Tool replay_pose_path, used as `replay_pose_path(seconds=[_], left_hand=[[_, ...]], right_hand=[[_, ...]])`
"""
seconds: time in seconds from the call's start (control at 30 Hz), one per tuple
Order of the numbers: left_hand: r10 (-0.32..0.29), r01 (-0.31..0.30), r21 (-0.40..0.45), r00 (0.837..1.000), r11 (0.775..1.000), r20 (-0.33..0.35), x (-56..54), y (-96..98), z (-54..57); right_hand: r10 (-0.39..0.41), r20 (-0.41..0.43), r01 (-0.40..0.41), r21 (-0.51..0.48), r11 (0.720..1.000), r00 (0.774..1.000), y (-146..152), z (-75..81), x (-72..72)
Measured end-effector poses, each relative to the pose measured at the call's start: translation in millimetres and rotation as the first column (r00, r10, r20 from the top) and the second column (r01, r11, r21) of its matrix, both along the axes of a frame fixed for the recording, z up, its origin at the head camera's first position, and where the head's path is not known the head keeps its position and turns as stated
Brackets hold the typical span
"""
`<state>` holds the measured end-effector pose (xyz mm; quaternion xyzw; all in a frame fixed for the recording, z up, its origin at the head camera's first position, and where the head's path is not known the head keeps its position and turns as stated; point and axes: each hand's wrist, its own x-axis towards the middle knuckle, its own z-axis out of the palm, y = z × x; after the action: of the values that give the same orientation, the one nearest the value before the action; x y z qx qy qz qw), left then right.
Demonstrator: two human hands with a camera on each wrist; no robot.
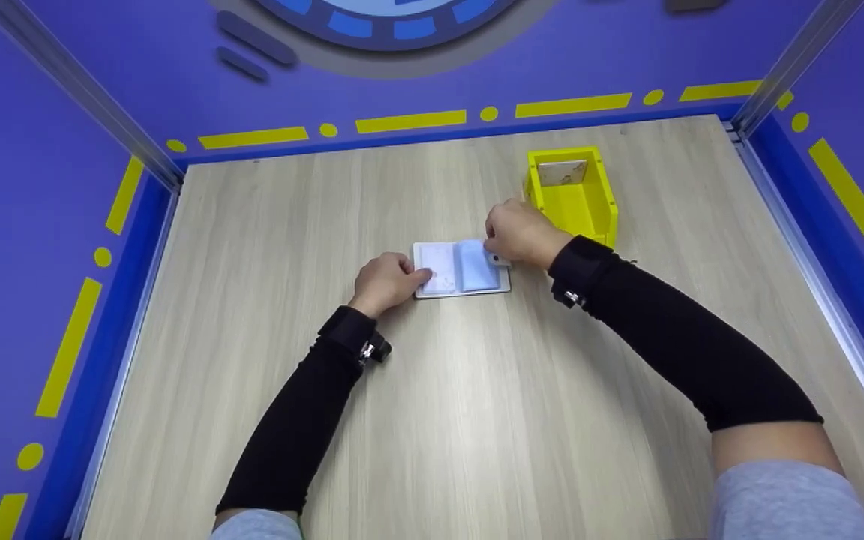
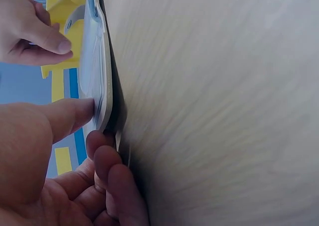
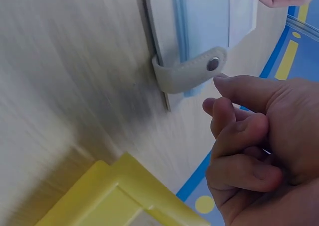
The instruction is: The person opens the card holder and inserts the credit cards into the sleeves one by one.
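An open card holder (image 1: 469, 270) lies flat on the table (image 1: 439, 412), left of the yellow bin (image 1: 571, 206) and nearer the person, its long axis running sideways. Its snap strap (image 3: 189, 75), on the end toward the bin, arches inward over the sleeves. The left hand (image 1: 387, 281) pinches the end away from the bin. The right hand (image 1: 520, 229), just beside the bin, has loosely bent fingers, thumb narrowly apart from forefinger; whether it touches the strap, I cannot tell.
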<state>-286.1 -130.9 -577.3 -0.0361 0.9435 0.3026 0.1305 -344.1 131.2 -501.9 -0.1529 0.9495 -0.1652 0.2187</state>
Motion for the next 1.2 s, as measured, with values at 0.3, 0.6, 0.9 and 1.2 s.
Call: replay_pose_path(seconds=[0.3,0.6,0.9,1.2], left_hand=[[-0.001,0.001,0.006,1.0,1.0,0.001,3.7,1.1,4.9],[-0.024,0.024,-0.028,1.0,0.999,-0.008,-12.4,-6.7,-28.6],[-0.015,0.015,-0.003,1.0,1.0,-0.01,-12.6,-6.4,-28.0],[-0.029,0.029,-0.022,1.0,0.999,-0.011,-15.6,-8.0,-34.6]], right_hand=[[0.014,0.004,-0.014,0.029,0.999,1.0,0,-9.4,-1.1],[0.039,-0.092,-0.037,0.016,0.999,0.995,-3,-13.4,-1.4],[0.037,-0.066,-0.038,-0.015,0.999,0.997,-6,-9.5,-0.1],[0.027,-0.101,-0.032,-0.047,0.998,0.995,-9,-3.8,3.4]])
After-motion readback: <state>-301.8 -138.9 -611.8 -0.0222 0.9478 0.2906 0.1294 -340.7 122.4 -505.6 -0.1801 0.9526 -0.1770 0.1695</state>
